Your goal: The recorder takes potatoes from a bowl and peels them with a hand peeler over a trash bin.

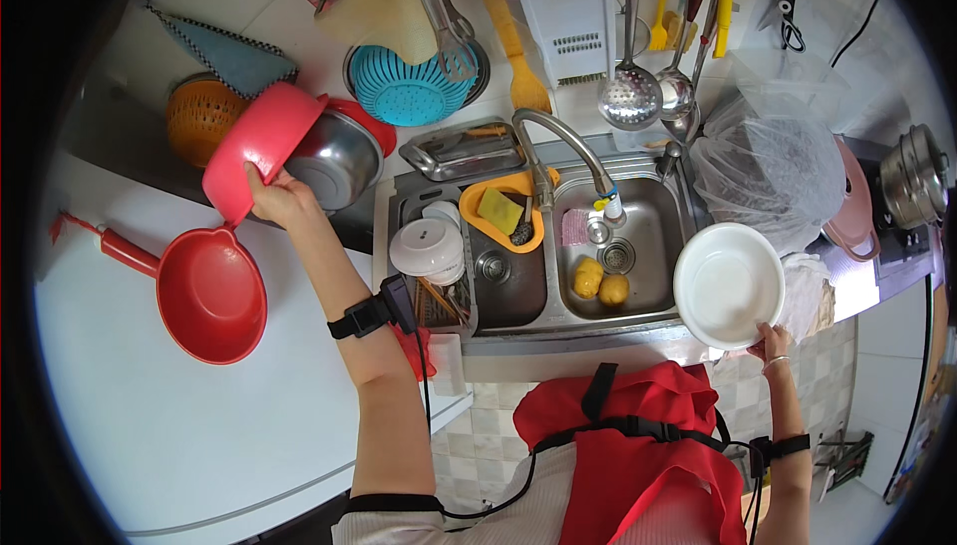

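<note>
My left hand (281, 196) grips the rim of a pinkish-red basin (261, 136), which is tilted on its side in front of a steel pot (337, 161). At the right edge of the sink, my right hand (770, 344) has its fingers closed on the near rim of a round white basin (728, 281), whose inside shows nothing in it. Two yellow potatoes (588, 278) lie in the right bowl of the steel sink (648, 216), below the faucet (573, 131). A red long-handled ladle (211, 291) rests on the white counter just below the pinkish-red basin.
Stacked white bowls (429, 249) stand left of the sink. An orange drainer (513, 186) with a green-yellow sponge (499, 211) sits over the left bowl. Skimmers and ladles (630, 96) hang behind. To the right are a plastic-wrapped bundle (768, 166) and a steel pot (915, 176).
</note>
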A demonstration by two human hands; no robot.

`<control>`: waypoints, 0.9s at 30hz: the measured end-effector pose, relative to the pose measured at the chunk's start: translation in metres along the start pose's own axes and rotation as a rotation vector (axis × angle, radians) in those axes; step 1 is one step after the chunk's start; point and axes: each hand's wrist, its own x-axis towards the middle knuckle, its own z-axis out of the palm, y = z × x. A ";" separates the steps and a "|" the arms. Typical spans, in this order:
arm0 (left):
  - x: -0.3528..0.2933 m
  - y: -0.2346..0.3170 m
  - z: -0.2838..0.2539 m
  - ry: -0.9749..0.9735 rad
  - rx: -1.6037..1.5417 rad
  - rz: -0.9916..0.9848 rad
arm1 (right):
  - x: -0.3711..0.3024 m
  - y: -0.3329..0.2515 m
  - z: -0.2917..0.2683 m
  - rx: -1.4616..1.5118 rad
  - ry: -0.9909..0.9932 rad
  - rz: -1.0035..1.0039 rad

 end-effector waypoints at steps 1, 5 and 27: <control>0.005 -0.001 -0.006 -0.014 -0.001 0.006 | -0.002 -0.001 0.002 0.006 0.000 0.001; 0.010 0.003 -0.038 -0.083 -0.036 -0.111 | -0.007 0.002 -0.001 0.047 0.035 0.000; -0.269 -0.017 -0.134 -1.001 1.231 0.010 | 0.075 0.140 -0.113 -0.334 0.733 0.006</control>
